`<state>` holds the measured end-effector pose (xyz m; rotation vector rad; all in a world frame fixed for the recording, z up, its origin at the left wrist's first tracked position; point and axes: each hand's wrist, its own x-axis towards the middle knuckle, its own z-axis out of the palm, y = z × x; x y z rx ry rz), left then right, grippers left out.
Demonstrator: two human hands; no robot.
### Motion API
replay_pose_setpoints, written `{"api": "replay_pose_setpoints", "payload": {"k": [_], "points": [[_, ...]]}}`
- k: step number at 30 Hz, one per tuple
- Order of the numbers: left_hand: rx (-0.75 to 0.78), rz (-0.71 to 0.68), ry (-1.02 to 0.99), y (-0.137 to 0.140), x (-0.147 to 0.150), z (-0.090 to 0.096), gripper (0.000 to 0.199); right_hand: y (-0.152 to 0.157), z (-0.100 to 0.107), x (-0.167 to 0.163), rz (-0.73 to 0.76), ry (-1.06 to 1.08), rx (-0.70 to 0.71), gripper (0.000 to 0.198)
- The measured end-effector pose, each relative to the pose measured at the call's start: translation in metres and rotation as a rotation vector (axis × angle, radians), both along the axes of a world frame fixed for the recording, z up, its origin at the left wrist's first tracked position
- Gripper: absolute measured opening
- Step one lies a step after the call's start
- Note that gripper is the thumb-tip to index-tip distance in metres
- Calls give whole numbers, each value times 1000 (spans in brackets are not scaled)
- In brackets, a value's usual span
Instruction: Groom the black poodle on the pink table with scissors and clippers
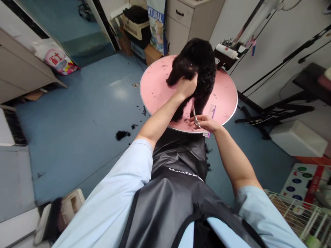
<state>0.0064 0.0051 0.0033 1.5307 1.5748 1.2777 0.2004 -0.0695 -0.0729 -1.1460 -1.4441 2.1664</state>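
I had the black curly-coated dog (204,62) standing on the round pink grooming surface (155,91), from the middle toward the near side, with its lower legs close to the near rim. The left hand (188,86) was against its dark coat, but the fur hid most of those fingers, so I could not tell whether they were grasping or only resting there. The right hand (209,124) had its fingers wrapped around the handles of the metal scissors (195,115), the blades pointing away toward the far side and lying close by a dark leg. Whether the tips touched fur I could not make out.

That closeness worried me most: a sudden kick or turn could, I judged, bring skin onto the blades, and black on black made the edge of the leg hard to read. If the left fingers had little hold, the dog might also step off the near rim.

The purple-backed comb (212,112) lay just beside the right hand, its near end appearing to jut past the rim; a brush of the wrist could knock it down. Loose hair clumps (122,135) on the floor could make for slippery footing.
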Motion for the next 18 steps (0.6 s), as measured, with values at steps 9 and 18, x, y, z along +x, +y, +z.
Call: {"api": "replay_pose_setpoints", "payload": {"k": [9,18], "points": [[-23,19,-128,17,5,-16,46,7,-3,0,-7,-79,4,51],[-51,-2,-52,7,-25,-9,52,-96,-41,26,-141,-39,27,41]]}}
